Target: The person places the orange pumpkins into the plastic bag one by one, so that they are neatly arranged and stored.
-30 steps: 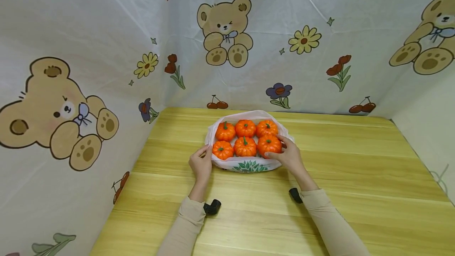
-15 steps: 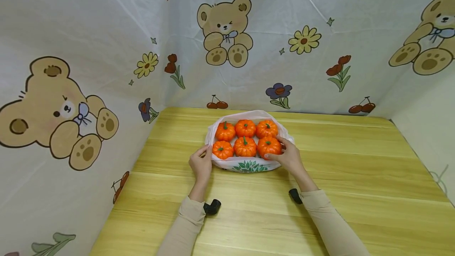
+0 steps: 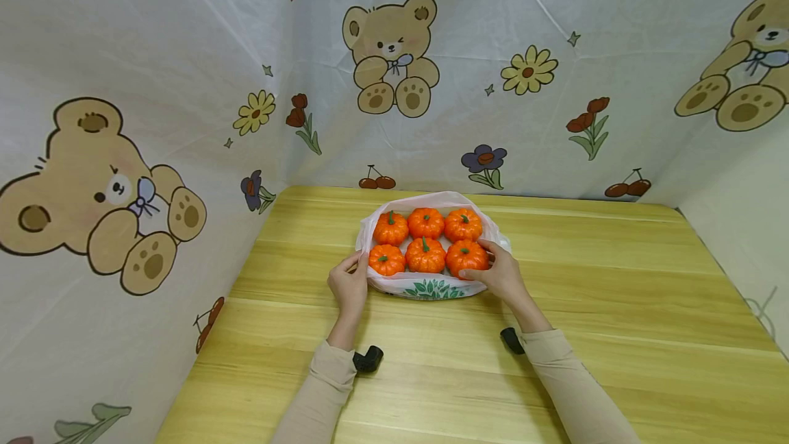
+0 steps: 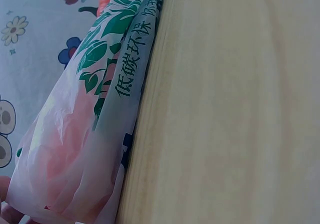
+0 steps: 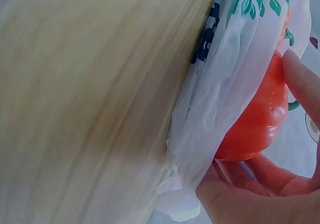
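Note:
A white plastic bag [image 3: 394, 286] with green leaf print lies on the table, its mouth spread open upward. Inside sit several small orange pumpkins [image 3: 425, 254] with green stems, in two rows. My left hand [image 3: 348, 288] pinches the bag's left rim between thumb and fingers; in the left wrist view only fingertips [image 4: 6, 211] show at the bag's edge. At the front right corner, my right hand [image 3: 504, 271] grips a pumpkin [image 3: 466, 259], thumb at its front and fingers round its right side. The right wrist view shows this pumpkin [image 5: 257, 116] inside the bag wall.
The wooden table [image 3: 616, 307] extends to both sides and in front of the bag. A white cloth [image 3: 456, 122] printed with bears and flowers hangs behind and at the left. Black wrist mounts [image 3: 368, 360] sit near both cuffs.
The pumpkin in my right hand has shifted slightly toward the front of the bag, away from the pumpkin behind it. My left hand stays at the bag's rim.

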### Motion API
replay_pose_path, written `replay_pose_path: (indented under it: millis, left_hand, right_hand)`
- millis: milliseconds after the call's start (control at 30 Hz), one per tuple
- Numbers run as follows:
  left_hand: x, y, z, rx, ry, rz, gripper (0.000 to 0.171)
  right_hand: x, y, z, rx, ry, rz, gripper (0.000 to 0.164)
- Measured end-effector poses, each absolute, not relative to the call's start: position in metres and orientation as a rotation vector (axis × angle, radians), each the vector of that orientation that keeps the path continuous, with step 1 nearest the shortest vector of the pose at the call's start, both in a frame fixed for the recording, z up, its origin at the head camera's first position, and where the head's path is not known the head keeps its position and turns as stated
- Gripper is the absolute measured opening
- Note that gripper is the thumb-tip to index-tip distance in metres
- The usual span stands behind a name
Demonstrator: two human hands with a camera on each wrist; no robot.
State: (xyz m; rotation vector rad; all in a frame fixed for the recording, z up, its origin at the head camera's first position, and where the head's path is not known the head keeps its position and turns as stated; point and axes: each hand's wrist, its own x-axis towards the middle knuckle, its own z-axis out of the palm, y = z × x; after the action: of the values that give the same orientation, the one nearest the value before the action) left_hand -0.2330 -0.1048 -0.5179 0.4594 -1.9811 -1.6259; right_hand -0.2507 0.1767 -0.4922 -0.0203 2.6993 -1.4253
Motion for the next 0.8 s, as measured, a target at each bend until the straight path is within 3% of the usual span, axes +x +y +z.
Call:
replay_pose_path:
  millis: [800]
  left_hand:
    - [-0.2341,-0.1054,-0.5187,0.454,-1.989,-1.619,0.017]
  right_hand:
    - [-0.2498,0.178,-0.491,-0.024,2.68,-1.385,0.087]
